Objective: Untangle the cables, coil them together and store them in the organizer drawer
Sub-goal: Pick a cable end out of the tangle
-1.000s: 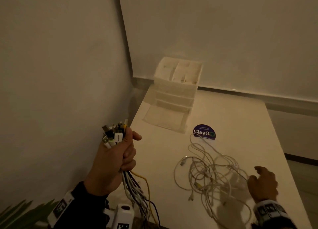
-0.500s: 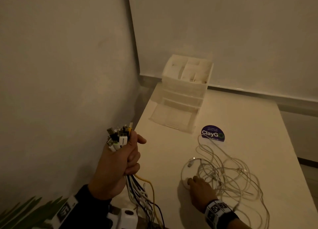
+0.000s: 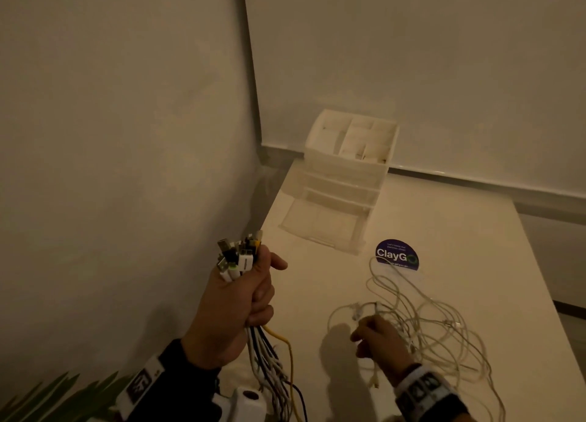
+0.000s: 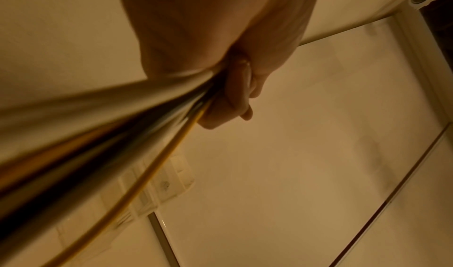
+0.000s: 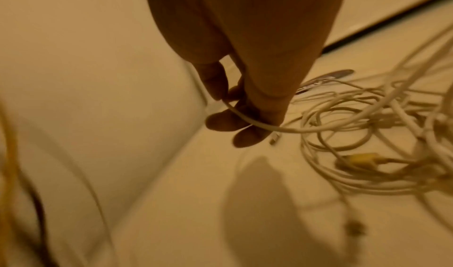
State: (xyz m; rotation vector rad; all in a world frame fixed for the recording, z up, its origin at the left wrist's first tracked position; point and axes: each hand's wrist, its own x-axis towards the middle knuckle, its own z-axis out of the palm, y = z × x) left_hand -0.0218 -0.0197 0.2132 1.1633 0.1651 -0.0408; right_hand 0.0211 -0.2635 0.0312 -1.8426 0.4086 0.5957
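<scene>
While your left hand [image 3: 236, 307] stands raised beside the table's left edge, the head view shows its fingers wrapped tight round one bundle of cables [image 3: 269, 361], whose plug ends [image 3: 237, 253] fan out above your fist; they are too crowded to count. Below the fist the cords hang down, white and dark ones with a single yellow cable [image 3: 290, 358] among them. Your right hand [image 3: 379, 342] is low over the white table [image 3: 475, 231] at the near edge of one loose tangle of white cables [image 3: 428, 323], fingers curled down at a strand. One white organizer [image 3: 345, 174] stands in the table's far left corner against the wall, with its one lowest drawer [image 3: 323, 223] pulled out; two shut drawer fronts show above it. One round purple sticker [image 3: 397, 255] lies between the drawer and the tangle.

From the left wrist, your left hand [image 4: 220, 48] is clenched on the bundle [image 4: 122, 120], which runs blurred toward the lens with the yellow cable [image 4: 147, 180] along its lower edge.

From the right wrist, the thumb and fingers of your right hand [image 5: 245, 77] pinch one white strand [image 5: 282, 128] that curves off to the tangle [image 5: 367, 135] on the table. One yellow connector [image 5: 360, 159] lies within the loops.
</scene>
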